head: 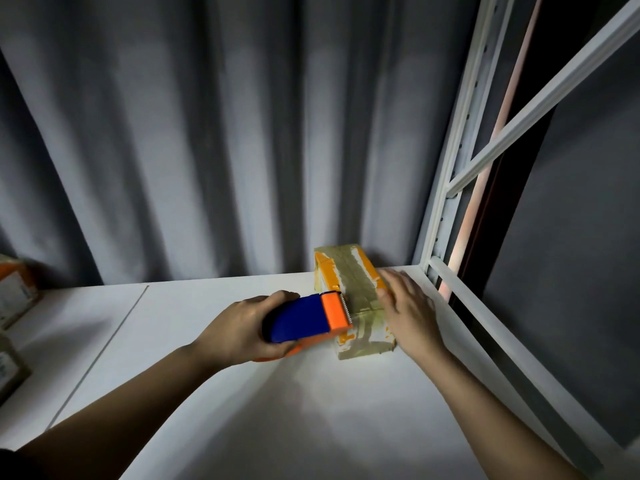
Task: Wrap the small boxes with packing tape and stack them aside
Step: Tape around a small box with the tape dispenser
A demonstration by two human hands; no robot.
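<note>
Grey curtain [207,133] behind; white rack frame [460,168] at right. White worktop [277,410], lit from near side. Box [349,289], orange and white, mostly covered in tape, lies at far right of worktop near the rack. More boxes [14,296] at far left edge, partly out of view. Left hand [242,327] grips blue-and-orange dispenser [308,318], fingers curled round its body, toothed edge against the box. Right hand [408,306] lies flat on the box's right side, fingers straight and together.
</note>
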